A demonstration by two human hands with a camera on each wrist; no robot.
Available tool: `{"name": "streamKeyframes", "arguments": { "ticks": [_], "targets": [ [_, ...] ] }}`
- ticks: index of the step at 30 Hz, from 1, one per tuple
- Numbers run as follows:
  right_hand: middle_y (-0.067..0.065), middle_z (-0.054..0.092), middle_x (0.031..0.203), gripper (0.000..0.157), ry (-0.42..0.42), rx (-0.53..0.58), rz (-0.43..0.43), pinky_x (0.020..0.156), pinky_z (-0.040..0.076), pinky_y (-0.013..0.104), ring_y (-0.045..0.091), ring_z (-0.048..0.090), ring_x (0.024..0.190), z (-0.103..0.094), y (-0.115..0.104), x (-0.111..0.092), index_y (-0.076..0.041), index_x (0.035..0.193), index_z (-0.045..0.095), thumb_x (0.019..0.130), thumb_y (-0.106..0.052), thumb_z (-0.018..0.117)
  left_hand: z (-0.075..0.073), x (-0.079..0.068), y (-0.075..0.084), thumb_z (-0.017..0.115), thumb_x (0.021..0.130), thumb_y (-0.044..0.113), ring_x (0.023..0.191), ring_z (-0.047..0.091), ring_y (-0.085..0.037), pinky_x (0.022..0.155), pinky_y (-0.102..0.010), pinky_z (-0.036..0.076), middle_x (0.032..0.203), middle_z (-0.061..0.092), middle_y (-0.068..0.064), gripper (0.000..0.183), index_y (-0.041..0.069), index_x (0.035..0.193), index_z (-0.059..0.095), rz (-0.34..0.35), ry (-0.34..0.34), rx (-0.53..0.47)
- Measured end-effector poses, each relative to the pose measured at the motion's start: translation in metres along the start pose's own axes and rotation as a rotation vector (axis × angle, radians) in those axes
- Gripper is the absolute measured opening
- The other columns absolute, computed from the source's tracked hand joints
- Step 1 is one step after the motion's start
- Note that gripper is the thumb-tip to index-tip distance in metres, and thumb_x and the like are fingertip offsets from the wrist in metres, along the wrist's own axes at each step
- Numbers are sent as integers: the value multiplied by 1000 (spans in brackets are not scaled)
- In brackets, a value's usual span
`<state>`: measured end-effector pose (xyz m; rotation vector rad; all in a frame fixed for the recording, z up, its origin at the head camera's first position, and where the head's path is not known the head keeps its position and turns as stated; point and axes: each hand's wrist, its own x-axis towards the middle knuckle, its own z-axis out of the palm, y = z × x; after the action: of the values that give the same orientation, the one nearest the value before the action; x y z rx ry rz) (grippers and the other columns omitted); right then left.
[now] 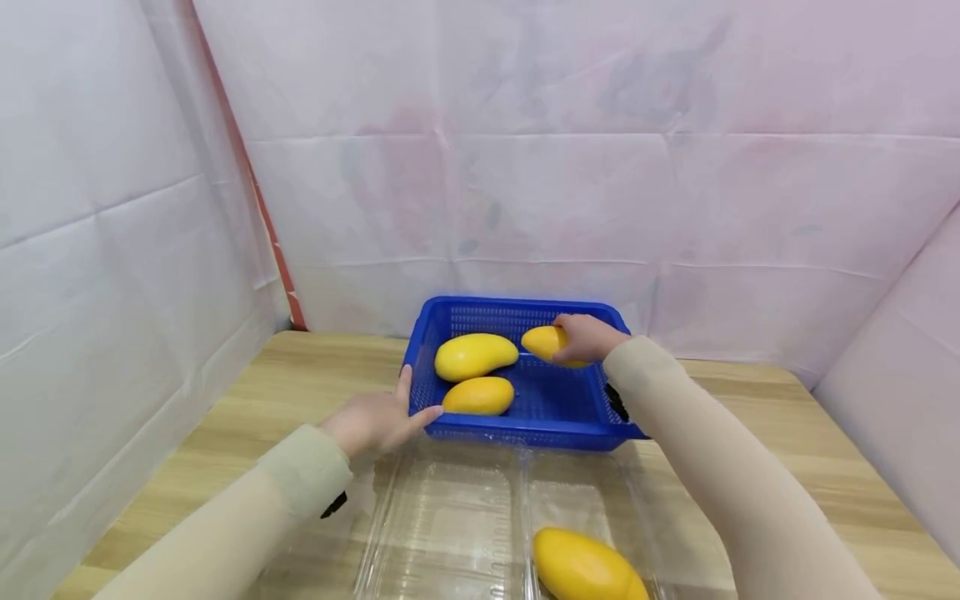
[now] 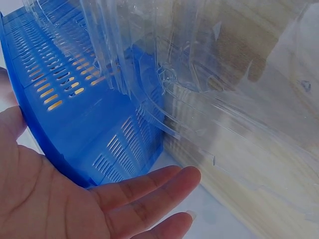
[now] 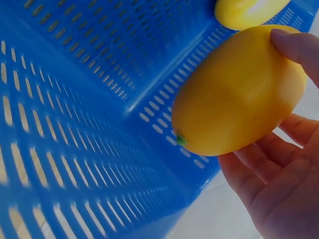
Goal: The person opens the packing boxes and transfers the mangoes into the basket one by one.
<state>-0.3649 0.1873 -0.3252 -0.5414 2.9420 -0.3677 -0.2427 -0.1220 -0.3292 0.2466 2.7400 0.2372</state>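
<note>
My right hand (image 1: pixel 588 337) grips a yellow mango (image 3: pixel 239 94) between thumb and fingers, over the right half of a blue plastic basket (image 1: pixel 525 425). In the right wrist view, the mango's small green stem end points toward the basket wall. Two other mangoes lie in the basket's left half: a curved, paler one (image 1: pixel 476 357) at the back and a shorter one (image 1: pixel 478 396) in front. At the basket's front left corner, my left hand (image 1: pixel 375 421) rests against the rim, its fingers (image 2: pixel 149 191) extended along the outside in the left wrist view.
A clear plastic container (image 1: pixel 450 517) with side-by-side compartments stands in front of the basket. Another mango (image 1: pixel 588 567) lies in its right compartment. Pale sheeting (image 1: pixel 555 200) hangs behind and at both sides of the wooden table (image 1: pixel 337 358).
</note>
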Motion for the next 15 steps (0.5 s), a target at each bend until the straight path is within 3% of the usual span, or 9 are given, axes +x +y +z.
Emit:
{"name": "streamKeyframes", "arguments": {
  "ticks": [6, 12, 15],
  "targets": [
    [10, 53, 100, 65, -36, -6, 4, 72, 41, 37, 21, 49, 82, 14, 3, 15, -3, 116, 45, 66, -37, 68, 4, -4, -6, 17, 70, 74, 50, 50, -17, 43, -31, 36, 80, 58, -4, 96, 7, 135, -8, -10, 4, 6],
    [9, 53, 98, 62, -36, -8, 21, 71, 41, 36, 21, 49, 80, 15, 1, 19, -3, 114, 47, 65, -35, 69, 3, -4, -8, 17, 68, 76, 50, 50, -17, 44, -31, 37, 90, 59, -6, 99, 8, 135, -10, -7, 8, -26],
    [10, 53, 98, 61, -51, -12, 16, 72, 41, 36, 21, 48, 81, 14, -2, 20, -3, 114, 47, 66, -34, 68, 0, -3, -9, 16, 68, 76, 50, 51, -17, 44, -30, 36, 83, 59, -4, 99, 9, 134, -12, -6, 5, -27]
  ]
}}
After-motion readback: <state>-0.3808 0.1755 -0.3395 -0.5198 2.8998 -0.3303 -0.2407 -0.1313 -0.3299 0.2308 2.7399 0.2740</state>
